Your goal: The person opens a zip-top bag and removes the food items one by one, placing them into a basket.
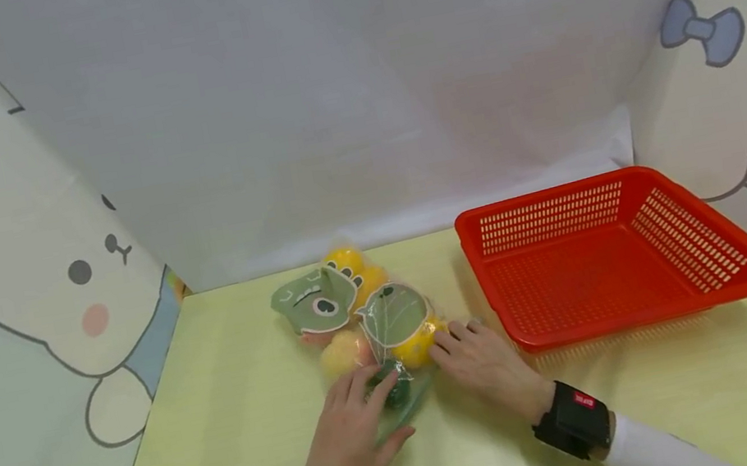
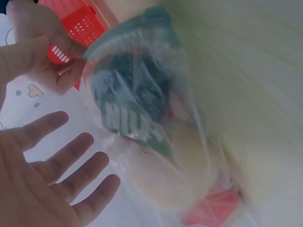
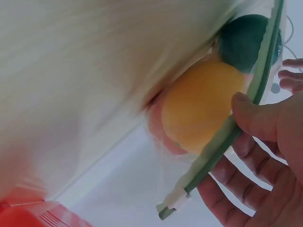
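Observation:
A clear zip bag (image 1: 397, 324) with green cartoon prints lies on the table, holding several rounded fruit-like pieces. Among them are a dark green one (image 3: 244, 42), an orange-yellow one (image 3: 203, 104) and a pale peach-coloured one (image 1: 345, 352). In the right wrist view my right hand (image 3: 274, 156) pinches the bag's green zip strip (image 3: 215, 153), thumb in front and fingers behind. My left hand (image 1: 345, 438) is at the bag's near left side. Its fingers (image 2: 78, 153) are spread and fairly straight in the left wrist view, with nothing gripped.
A red plastic basket (image 1: 527, 335) with slotted sides stands to the right of the bag. Under everything is a pale yellow table (image 1: 233, 458). A plain white backdrop (image 1: 319, 93) closes the rear, and panels with cartoon animals flank both sides.

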Tool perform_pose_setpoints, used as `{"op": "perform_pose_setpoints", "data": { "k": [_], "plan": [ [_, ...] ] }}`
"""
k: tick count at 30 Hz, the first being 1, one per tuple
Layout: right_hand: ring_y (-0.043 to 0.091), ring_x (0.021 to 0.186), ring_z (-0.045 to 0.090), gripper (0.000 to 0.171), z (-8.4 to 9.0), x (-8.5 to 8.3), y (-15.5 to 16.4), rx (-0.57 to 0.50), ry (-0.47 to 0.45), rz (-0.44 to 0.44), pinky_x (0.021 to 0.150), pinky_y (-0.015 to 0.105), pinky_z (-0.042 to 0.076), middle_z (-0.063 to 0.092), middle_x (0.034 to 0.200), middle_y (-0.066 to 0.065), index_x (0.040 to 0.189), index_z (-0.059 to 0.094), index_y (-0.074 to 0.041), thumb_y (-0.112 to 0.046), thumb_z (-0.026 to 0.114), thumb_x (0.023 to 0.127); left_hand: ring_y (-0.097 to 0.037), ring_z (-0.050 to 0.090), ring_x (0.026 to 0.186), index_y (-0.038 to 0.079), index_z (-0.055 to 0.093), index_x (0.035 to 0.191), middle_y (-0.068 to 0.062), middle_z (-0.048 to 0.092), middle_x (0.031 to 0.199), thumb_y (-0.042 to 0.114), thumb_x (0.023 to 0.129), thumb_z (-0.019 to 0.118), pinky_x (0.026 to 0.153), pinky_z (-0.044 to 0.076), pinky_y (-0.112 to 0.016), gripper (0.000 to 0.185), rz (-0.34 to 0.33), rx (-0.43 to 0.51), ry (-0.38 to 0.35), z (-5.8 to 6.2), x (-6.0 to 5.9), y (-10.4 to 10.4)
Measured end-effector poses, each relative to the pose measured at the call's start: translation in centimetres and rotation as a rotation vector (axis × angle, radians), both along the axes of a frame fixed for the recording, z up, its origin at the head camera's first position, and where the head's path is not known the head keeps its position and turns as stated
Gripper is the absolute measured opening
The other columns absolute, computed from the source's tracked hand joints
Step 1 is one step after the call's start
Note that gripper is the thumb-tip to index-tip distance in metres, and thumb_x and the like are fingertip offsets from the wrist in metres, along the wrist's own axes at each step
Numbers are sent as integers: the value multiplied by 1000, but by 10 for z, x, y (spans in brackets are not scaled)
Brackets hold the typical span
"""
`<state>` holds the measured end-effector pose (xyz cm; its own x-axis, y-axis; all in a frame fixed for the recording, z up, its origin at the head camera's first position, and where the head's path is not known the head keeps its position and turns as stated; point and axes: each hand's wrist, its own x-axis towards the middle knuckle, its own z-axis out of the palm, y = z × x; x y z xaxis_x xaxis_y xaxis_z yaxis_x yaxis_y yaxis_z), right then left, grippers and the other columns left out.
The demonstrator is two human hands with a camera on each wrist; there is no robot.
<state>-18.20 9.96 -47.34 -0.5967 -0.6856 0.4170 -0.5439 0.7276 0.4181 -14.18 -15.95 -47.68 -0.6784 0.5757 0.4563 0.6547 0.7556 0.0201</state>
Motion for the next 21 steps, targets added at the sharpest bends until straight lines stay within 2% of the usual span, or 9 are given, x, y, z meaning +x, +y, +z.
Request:
{"op": "perform_pose_setpoints", "data": {
  "k": [6, 11, 15, 21],
  "plan": [
    [18, 77, 54, 29, 11, 5, -4, -177, -34, 40, 63, 25, 44, 60, 89, 1, 96, 61, -15, -27, 86, 87, -20, 61, 103, 19, 72, 126, -1, 63, 111, 55, 78, 90, 89, 56, -35, 63, 5, 8, 101, 7, -1, 13],
    [18, 78, 56, 26, 18, 6, -7, -267, -68, 31, 63, 24, 44, 61, 88, 0, 96, 62, -15, -23, 86, 89, -18, 57, 90, 19, 72, 117, 1, 62, 96, 56, 72, 93, 78, 52, -31, 62, 25, -60, 156, 12, -2, 24],
    [18, 78, 57, 24, 21, 6, -10, -322, -64, 31, 63, 25, 47, 62, 89, 1, 96, 64, -14, -21, 86, 89, -18, 59, 88, 17, 67, 110, 0, 63, 94, 48, 72, 94, 74, 53, -32, 56, 44, -102, 164, 16, -1, 32],
    [17, 77, 56, 25, 26, 8, -9, -344, -62, 36, 64, 24, 47, 64, 89, 1, 98, 65, -14, -23, 87, 88, -20, 58, 85, 14, 65, 103, -2, 63, 92, 34, 75, 90, 72, 52, -32, 44, 96, -91, 147, 16, 0, 38]
  ]
}}
